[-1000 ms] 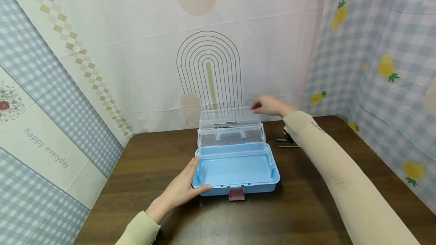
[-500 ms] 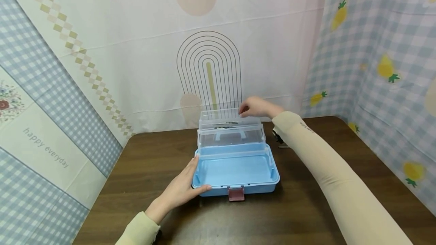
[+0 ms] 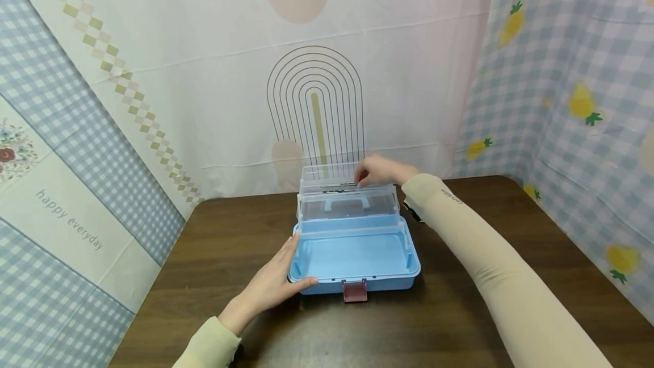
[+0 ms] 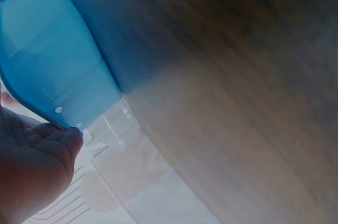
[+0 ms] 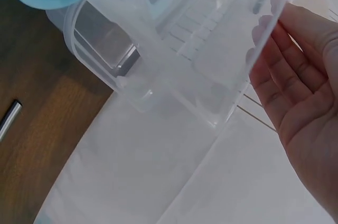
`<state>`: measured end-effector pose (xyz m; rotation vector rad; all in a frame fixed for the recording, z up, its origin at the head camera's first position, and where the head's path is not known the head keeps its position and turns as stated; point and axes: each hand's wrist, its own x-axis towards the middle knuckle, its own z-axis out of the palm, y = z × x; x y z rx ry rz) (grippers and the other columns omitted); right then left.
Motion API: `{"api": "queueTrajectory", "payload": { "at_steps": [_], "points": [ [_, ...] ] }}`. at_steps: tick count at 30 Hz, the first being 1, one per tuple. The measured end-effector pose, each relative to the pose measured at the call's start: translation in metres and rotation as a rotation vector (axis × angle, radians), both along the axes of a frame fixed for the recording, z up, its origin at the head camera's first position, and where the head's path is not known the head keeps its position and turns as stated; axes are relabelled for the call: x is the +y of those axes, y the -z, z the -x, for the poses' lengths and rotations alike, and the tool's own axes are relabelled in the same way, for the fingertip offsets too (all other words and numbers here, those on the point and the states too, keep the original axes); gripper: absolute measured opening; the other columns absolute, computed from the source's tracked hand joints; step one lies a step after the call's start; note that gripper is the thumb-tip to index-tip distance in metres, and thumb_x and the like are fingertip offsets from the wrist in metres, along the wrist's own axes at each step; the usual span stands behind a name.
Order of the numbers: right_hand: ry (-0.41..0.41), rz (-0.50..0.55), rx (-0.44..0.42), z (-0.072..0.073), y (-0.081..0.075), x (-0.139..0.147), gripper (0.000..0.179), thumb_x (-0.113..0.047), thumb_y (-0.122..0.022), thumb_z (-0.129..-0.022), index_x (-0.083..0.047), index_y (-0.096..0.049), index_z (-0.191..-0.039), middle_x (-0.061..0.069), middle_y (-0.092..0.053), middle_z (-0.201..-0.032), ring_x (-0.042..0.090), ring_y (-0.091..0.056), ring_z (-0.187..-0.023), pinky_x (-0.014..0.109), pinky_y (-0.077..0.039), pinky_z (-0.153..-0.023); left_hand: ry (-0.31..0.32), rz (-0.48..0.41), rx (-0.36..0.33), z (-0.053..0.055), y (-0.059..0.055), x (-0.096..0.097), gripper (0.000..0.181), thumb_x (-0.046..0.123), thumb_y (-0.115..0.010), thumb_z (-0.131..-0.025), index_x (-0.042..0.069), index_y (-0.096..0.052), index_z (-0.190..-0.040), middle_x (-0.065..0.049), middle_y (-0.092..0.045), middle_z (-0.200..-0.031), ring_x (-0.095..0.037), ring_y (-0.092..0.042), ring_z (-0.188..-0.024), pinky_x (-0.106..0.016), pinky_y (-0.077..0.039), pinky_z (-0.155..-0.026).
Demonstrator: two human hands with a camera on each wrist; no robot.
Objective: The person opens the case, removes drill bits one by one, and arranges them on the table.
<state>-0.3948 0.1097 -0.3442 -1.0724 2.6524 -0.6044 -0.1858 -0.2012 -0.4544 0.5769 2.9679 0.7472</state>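
Note:
A light-blue toolbox [image 3: 352,257] stands with its lid up and clear trays fanned out behind. My left hand [image 3: 271,283] rests against its near left corner, thumb on the front rim and straight fingers along the side. In the upper clear tray [image 3: 309,188] lie thin dark drill bits [image 3: 339,185]. My right hand [image 3: 382,169] reaches down over this tray, its fingertips at the right end of the bits. The right wrist view shows that hand [image 5: 309,71] with its fingertips behind the translucent tray wall [image 5: 211,102]. Whether they pinch a bit is hidden.
A maroon latch [image 3: 355,291] hangs from the box's front. On the brown table [image 3: 230,231], a metal rod [image 5: 10,115] lies right of the box, seen in the right wrist view. Patterned cloth [image 3: 230,101] hangs close behind the trays.
My right hand has moved left from the tray's upper right edge and lowered to the drill bits. My left hand stays put. The right sleeve now covers the rods on the table.

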Motion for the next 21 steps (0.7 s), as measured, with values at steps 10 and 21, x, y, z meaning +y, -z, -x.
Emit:
{"api": "queueTrajectory", "payload": {
  "at_steps": [10, 21],
  "points": [
    [0.009, 0.002, 0.008, 0.003, 0.012, -0.004, 0.009, -0.011, -0.071, -0.095, -0.009, -0.078, -0.101, 0.0, -0.073, -0.096, 0.016, -0.067, -0.09, 0.034, -0.055, -0.085, -0.003, 0.011, -0.005, 0.001, 0.001, -0.001, 0.114, 0.081, -0.056, -0.082, 0.022, -0.002, -0.164, -0.001, -0.009, -0.168, -0.019, -0.014, -0.153, -0.049, -0.03, -0.116],
    [0.02, 0.011, 0.009, 0.0, 0.016, -0.014, 0.01, -0.011, -0.071, -0.096, -0.007, -0.077, -0.102, 0.002, -0.073, -0.097, 0.017, -0.067, -0.091, 0.033, -0.055, -0.085, -0.005, 0.007, -0.016, 0.001, 0.001, -0.002, 0.115, 0.082, -0.056, -0.082, 0.023, -0.001, -0.163, 0.0, -0.008, -0.168, -0.018, -0.014, -0.152, -0.05, -0.03, -0.116]
  ]
}}
